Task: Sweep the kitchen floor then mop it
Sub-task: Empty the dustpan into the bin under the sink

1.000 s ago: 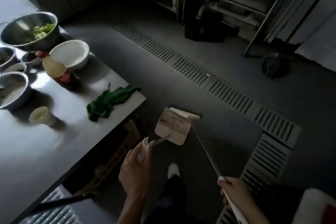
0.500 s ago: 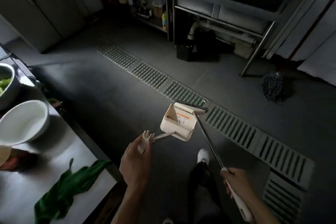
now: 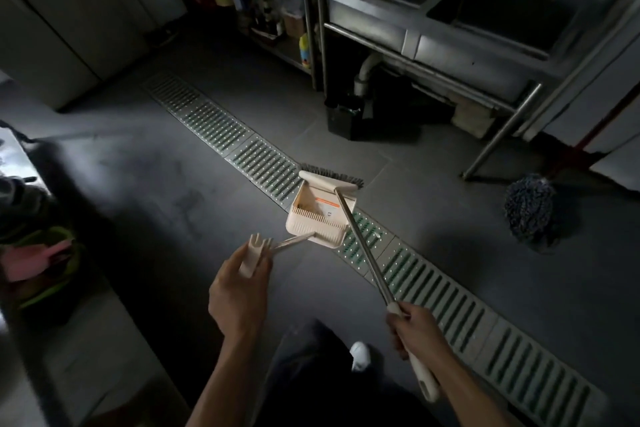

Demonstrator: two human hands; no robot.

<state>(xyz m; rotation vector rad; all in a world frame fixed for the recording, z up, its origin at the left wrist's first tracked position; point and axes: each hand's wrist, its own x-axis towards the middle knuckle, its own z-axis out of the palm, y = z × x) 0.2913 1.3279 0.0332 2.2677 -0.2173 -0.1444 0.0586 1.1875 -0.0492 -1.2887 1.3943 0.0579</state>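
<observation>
A cream dustpan [image 3: 317, 218] sits over the edge of the metal floor drain grate [image 3: 433, 284], its long handle rising to my left hand [image 3: 239, 298], which grips the handle's cream top. My right hand [image 3: 420, 329] holds the cream grip of a broom with a metal pole [image 3: 363, 253]. The broom's head [image 3: 330, 178] with dark bristles rests at the dustpan's far mouth. A dark string mop [image 3: 530, 210] with a red handle lies on the grey floor at the right, near the wall.
A steel double sink stand [image 3: 450, 35] lines the far wall, with a black bin [image 3: 344, 120] and a pipe beneath. A shelf of bottles [image 3: 277, 28] stands to its left. A steel table [image 3: 20, 163] with blurred items borders the left. My shoe [image 3: 360, 355] shows below.
The view has swung right and forward: the table with bowls and green cloth has slid off to the left. Dustpan and broom have moved further onto the drain grate, both hands keeping their grips.
</observation>
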